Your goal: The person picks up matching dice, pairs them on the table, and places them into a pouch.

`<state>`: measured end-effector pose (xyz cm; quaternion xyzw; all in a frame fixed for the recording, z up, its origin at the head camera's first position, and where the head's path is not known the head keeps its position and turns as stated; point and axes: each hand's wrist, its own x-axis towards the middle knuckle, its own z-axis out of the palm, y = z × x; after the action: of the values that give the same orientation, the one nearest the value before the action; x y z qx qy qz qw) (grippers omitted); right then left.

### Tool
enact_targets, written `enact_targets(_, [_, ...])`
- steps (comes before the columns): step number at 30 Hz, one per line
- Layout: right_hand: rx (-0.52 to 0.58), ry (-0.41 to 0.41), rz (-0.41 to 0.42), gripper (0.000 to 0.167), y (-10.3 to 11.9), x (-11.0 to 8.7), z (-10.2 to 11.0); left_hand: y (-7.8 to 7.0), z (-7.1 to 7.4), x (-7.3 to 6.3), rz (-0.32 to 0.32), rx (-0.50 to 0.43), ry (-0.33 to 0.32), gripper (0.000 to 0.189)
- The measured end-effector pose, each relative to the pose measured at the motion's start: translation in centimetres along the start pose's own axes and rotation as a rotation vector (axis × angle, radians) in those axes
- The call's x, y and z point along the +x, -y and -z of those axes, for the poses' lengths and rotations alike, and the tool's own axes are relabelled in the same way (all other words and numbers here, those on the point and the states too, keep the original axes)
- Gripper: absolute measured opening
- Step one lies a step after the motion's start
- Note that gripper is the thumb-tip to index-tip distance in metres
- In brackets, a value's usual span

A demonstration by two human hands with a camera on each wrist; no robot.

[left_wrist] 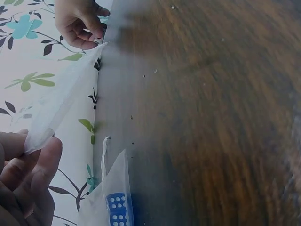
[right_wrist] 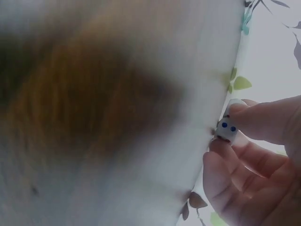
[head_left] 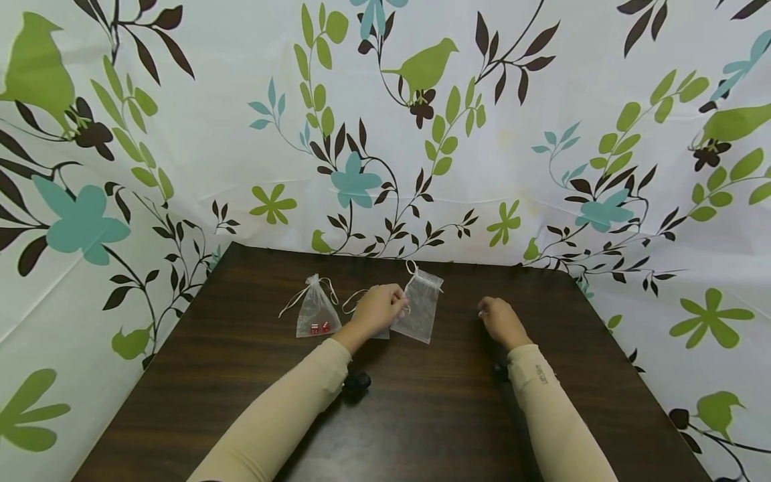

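Note:
My left hand (head_left: pixel 378 309) pinches the edge of a sheer white drawstring pouch (head_left: pixel 421 314) between thumb and fingers, raising it off the table in the left wrist view. Under that hand lies a second pouch (head_left: pixel 382 333), mostly hidden by it; blue dice (left_wrist: pixel 117 207) with white dots show through its mesh in the left wrist view. Off to the right, my right hand (head_left: pixel 504 323) pinches a white die (right_wrist: pixel 226 129) with blue dots between thumb and fingertips. Another white piece (right_wrist: pixel 233 104) is partly covered by the thumb.
A third sheer pouch (head_left: pixel 314 308) with red dice (head_left: pixel 320 328) inside stands to the left, its cords spread out. The dark wood table (head_left: pixel 434 415) runs back to a patterned cloth (head_left: pixel 385 221) with leaves and birds, which also hangs at both sides.

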<state>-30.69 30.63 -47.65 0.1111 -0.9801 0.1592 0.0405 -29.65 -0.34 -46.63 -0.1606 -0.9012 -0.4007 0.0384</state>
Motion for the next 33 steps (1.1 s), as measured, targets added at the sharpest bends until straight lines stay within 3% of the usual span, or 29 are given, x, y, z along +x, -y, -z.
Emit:
enact_targets(8, [-0.02,0.021,0.014,0.012,1.1,-0.6,-0.4,0.1,0.4,0.1,-0.007,0.022,-0.035,0.012])
enact_targets(17, [-0.019,-0.002,0.067,0.01,2.1,-0.9,-0.6,0.4,0.7,0.2,-0.022,-0.029,-0.034,0.011])
enact_targets(33, [0.02,0.082,0.065,0.011,4.0,-1.6,-1.1,0.5,0.8,0.1,-0.042,-0.031,-0.03,0.012])
